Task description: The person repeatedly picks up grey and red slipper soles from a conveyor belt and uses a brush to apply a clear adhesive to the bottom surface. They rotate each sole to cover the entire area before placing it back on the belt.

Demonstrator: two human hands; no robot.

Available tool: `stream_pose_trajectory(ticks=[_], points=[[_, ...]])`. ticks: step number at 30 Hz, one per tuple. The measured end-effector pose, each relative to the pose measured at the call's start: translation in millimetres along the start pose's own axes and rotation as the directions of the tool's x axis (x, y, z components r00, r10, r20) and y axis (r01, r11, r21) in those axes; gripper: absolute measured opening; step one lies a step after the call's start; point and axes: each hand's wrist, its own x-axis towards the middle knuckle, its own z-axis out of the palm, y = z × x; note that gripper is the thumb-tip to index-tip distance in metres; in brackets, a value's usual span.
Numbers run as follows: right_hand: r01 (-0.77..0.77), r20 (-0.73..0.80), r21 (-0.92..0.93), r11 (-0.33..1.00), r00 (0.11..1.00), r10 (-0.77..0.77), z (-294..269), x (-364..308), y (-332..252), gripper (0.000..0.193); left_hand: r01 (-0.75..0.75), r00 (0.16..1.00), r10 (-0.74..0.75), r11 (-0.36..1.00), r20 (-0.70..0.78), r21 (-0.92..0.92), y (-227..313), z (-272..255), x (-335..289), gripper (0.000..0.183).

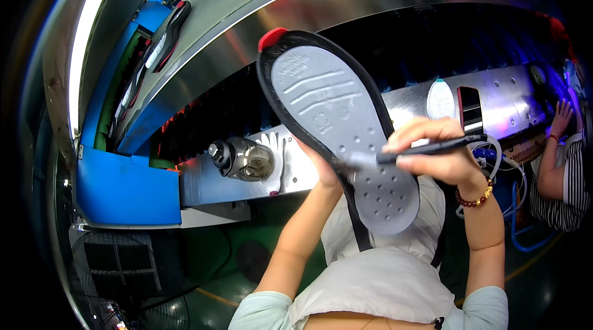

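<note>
A shoe sole [336, 110], grey inside with a black rim and a red tip, is tilted up in front of me. My left hand [320, 164] grips it by its left edge, with the fingers mostly hidden behind it. My right hand [441, 151] pinches a brush [426, 147] with a black handle. The brush's blurred bristles reach across the sole's middle toward its left rim. A pale hose [496, 151] runs near the handle's rear end, beside my right wrist; whether it joins the brush I cannot tell.
On the metal ledge [207, 181] lie a see-through bottle [250, 160] with a black cap, a white glove [275, 160], a white oval item [440, 100] and a phone [469, 104]. Several soles [165, 42] rest on the conveyor. A blue housing [130, 188] stands left, a co-worker's hand [561, 118] right.
</note>
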Motion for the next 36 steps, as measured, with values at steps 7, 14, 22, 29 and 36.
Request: stream_pose_trajectory(ticks=[7,14,22,29,36], points=[[0.208,0.227,-0.133,0.969,0.958,-0.175,2,-7,-1,0.02,0.044,0.968,-0.007,0.988,0.25,-0.145,16,19,12,0.108],[0.208,0.243,-0.296,0.932,0.96,-0.137,2,-14,0,0.021,-0.016,0.89,0.14,0.961,0.435,-0.276,30,12,24,0.105],[0.166,0.203,-0.335,0.928,0.974,-0.102,-1,-24,9,0.02,-0.1,0.913,0.162,0.979,0.375,-0.179,38,10,29,0.11],[-0.104,-0.035,-0.062,0.993,0.994,0.102,-7,-33,18,0.018,-0.076,0.936,0.109,0.991,0.334,-0.111,45,13,24,0.104],[-0.047,0.078,0.279,0.959,0.997,0.027,-21,-38,35,0.02,-0.147,0.966,0.141,0.989,0.215,0.012,54,12,27,0.105]])
